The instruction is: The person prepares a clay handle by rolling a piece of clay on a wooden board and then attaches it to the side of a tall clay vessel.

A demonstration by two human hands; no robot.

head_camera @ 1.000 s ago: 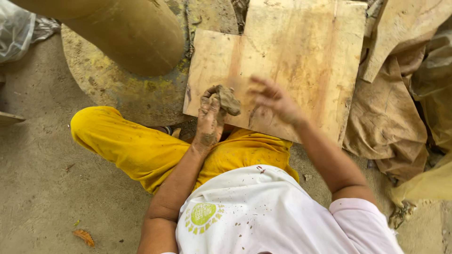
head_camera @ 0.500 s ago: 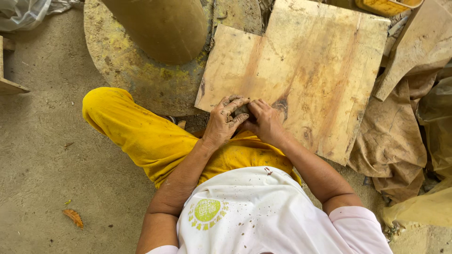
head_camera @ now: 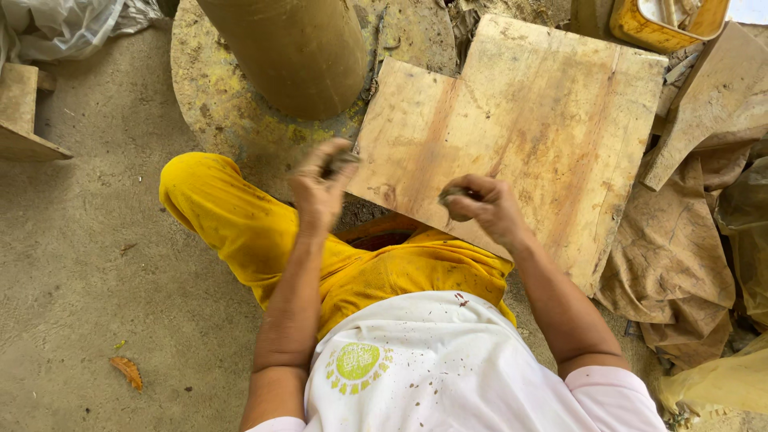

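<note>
I sit on the ground in yellow trousers and a white shirt. My left hand [head_camera: 320, 188] is raised near the left edge of a wooden board [head_camera: 544, 128], its fingers closed on a small lump of grey clay [head_camera: 340, 162]. Over the board's near edge, my right hand [head_camera: 484, 208] pinches another small piece of clay [head_camera: 453, 194]. The two hands are apart, roughly a hand's width between them. The left hand is blurred by motion.
A tall clay cylinder [head_camera: 292, 52] stands on a round turntable [head_camera: 220, 112] just beyond my left knee. Brown cloths [head_camera: 672, 272] lie at the right. There is a yellow tub [head_camera: 648, 28] at the top right, a plastic sheet [head_camera: 64, 24] at the top left, and a wooden block [head_camera: 20, 112] at the left.
Half a second ago both hands were pressed together around one clay lump. They have since pulled apart, each keeping a piece, and the left hand has lifted toward the turntable.
</note>
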